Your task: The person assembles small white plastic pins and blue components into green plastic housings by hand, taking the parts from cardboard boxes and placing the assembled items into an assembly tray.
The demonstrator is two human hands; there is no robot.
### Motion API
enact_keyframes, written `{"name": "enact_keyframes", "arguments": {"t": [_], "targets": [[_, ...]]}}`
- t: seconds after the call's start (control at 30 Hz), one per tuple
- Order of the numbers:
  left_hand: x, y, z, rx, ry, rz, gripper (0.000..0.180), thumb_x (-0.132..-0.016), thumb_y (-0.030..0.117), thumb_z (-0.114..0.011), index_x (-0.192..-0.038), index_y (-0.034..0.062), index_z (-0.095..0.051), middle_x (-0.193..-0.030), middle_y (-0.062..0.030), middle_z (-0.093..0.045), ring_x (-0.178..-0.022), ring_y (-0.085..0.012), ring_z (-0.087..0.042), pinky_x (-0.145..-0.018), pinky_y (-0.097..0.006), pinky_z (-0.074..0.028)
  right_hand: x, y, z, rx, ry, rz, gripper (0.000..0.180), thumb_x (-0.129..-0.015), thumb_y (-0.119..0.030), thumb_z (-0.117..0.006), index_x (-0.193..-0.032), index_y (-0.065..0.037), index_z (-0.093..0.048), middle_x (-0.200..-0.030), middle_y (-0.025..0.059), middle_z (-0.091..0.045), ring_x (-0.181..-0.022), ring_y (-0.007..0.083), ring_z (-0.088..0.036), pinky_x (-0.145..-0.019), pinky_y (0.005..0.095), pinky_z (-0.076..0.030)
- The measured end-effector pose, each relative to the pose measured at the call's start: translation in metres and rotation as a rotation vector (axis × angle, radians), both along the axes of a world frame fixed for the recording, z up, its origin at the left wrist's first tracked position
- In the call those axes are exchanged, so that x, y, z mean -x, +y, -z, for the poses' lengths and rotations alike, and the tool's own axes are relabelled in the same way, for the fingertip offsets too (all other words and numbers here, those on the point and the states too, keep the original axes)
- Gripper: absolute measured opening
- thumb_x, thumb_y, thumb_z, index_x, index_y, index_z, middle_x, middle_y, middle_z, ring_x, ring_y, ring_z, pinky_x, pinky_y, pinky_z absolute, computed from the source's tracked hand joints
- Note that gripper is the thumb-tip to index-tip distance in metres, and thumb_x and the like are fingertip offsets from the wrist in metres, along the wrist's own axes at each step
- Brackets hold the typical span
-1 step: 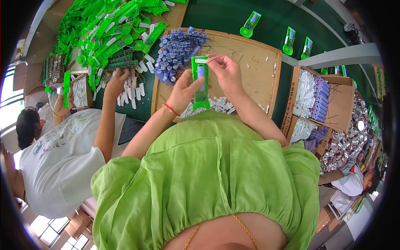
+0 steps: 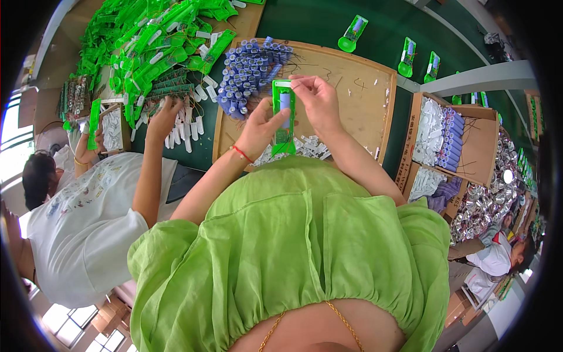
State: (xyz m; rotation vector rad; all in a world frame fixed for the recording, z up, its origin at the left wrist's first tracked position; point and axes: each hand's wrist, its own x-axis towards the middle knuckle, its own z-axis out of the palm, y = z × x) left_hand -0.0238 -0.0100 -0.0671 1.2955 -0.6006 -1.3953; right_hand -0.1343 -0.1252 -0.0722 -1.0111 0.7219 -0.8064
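My left hand point(image 2: 258, 129) is closed round the side of a long green plastic housing point(image 2: 284, 143), its thumb on the blue cylindrical battery cell point(image 2: 285, 101) inside. Across the housing's top end lies a small white plastic strip point(image 2: 282, 84). At that strip's right end my right hand point(image 2: 319, 102) pinches thumb and forefinger together; what is between the fingertips is too small to make out. Under the housing's lower end, small white plastic parts point(image 2: 308, 146) are scattered on a wooden-rimmed board point(image 2: 346, 111).
Blue wired cells point(image 2: 243, 76) are heaped on the board's left. Beyond lies a pile of green housings point(image 2: 146, 53); a co-worker's hand point(image 2: 164, 117) is beside it. Filled housings point(image 2: 352, 34) lie on the green surface ahead. At right stands a cardboard box point(image 2: 478, 126) of cells and white parts.
The green housing has shifted very slightly to the right in my left hand. My right fingertips have come a little closer over the white strip's end.
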Motion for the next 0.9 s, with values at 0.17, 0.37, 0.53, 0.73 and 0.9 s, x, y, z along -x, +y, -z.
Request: {"name": "enact_keyframes", "arguments": {"t": [0.17, 0.37, 0.53, 0.73, 0.9], "targets": [[-0.003, 0.002, 0.006, 0.014, -0.089, 0.002, 0.033, -0.096, 0.018, -0.056, -0.120, 0.0001, -0.044, -0.100, -0.0058, -0.059, -0.087, -0.0149, -0.064, -0.073, -0.028, -0.051, -0.009, 0.000, 0.015, 0.033, 0.046, -0.001, 0.018, -0.084, -0.013, -0.067, -0.089, 0.003, -0.060, -0.102, 0.0113, -0.066, -0.092, 0.0152, -0.061, -0.079, 0.0284, -0.049], [-0.026, -0.010, -0.011, -0.059, -0.074, 0.258, 0.042, -0.095, 0.031, -0.055, -0.123, 0.0015, -0.045, -0.103, -0.0055, -0.058, -0.094, -0.0154, -0.062, -0.077, -0.030, -0.053, -0.011, -0.022, 0.022, -0.039, -0.063, -0.041, 0.020, -0.077, -0.004, -0.074, -0.091, 0.000, -0.060, -0.086, 0.0094, -0.068, -0.079, 0.0110, -0.063, -0.073, 0.0250, -0.052], [-0.128, -0.053, 0.002, 0.009, -0.684, -0.052, 0.044, -0.087, 0.029, -0.068, -0.120, 0.0018, -0.059, -0.104, -0.0079, -0.066, -0.087, -0.0156, -0.064, -0.072, -0.030, -0.053, -0.025, -0.124, 0.018, 0.166, 0.243, 0.070, 0.016, -0.077, -0.006, -0.075, -0.086, -0.001, -0.062, -0.085, 0.0073, -0.068, -0.075, 0.0099, -0.062, -0.070, 0.0234, -0.051], [-0.276, -0.088, 0.060, -0.415, -1.440, 0.110, 0.045, -0.073, 0.023, -0.076, -0.111, 0.0022, -0.063, -0.101, -0.0167, -0.067, -0.092, -0.0298, -0.066, -0.078, -0.038, -0.053, -0.084, -0.306, 0.060, 0.284, 0.388, 0.265, 0.015, -0.075, -0.007, -0.076, -0.085, -0.001, -0.065, -0.082, 0.0055, -0.068, -0.069, 0.0100, -0.061, -0.064, 0.0236, -0.051], [-0.275, -0.094, 0.079, -0.607, -1.479, 0.211, 0.045, -0.068, 0.027, -0.078, -0.104, 0.0041, -0.063, -0.110, -0.0214, -0.061, -0.097, -0.0375, -0.061, -0.084, -0.043, -0.049, -0.111, -0.347, 0.131, 0.340, 0.751, 0.141, 0.010, -0.077, -0.011, -0.073, -0.083, -0.004, -0.070, -0.080, 0.0045, -0.069, -0.072, 0.0099, -0.063, -0.067, 0.0246, -0.050]]}}
